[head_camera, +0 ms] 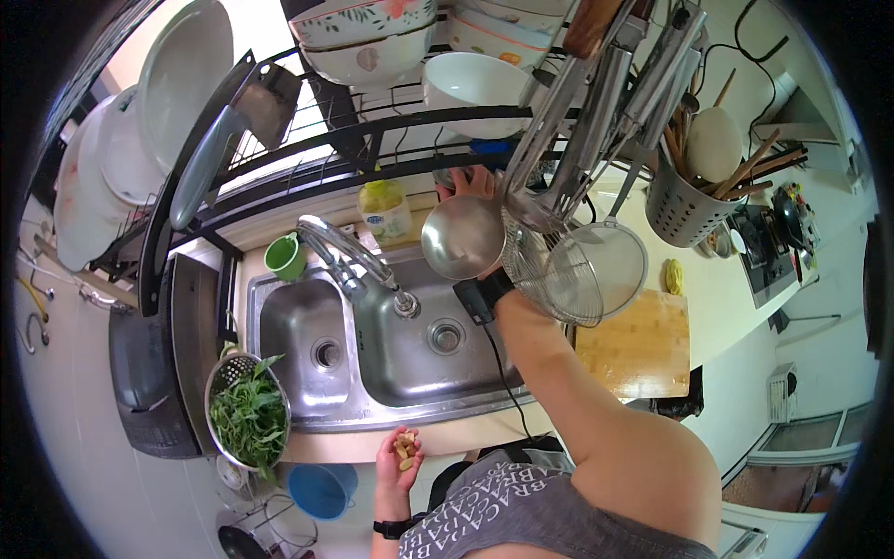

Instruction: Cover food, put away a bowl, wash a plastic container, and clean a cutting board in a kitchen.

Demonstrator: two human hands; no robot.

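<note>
My left hand [399, 458], palm up near the counter's front edge, holds several small pale-brown pieces [405, 451], perhaps peeled garlic or ginger. My right arm reaches across the sink. Partly hidden behind a hanging steel ladle [463, 236], my right hand [475, 183] is at the back of the counter below the dish rack, its fingers around something dark or clear that I cannot make out. A soap bottle with yellow-green liquid [384, 209] stands left of it. Right of the ladle hang a wire skimmer [552, 279] and a fine mesh strainer [618, 269].
Below me lies a double steel sink [356, 391] with a faucet [349, 251] and green cup [284, 256]. A colander [283, 391] of leafy greens sits left, a wooden cutting board [632, 346] right. The black dish rack [391, 164] with bowls and hanging utensils crosses above.
</note>
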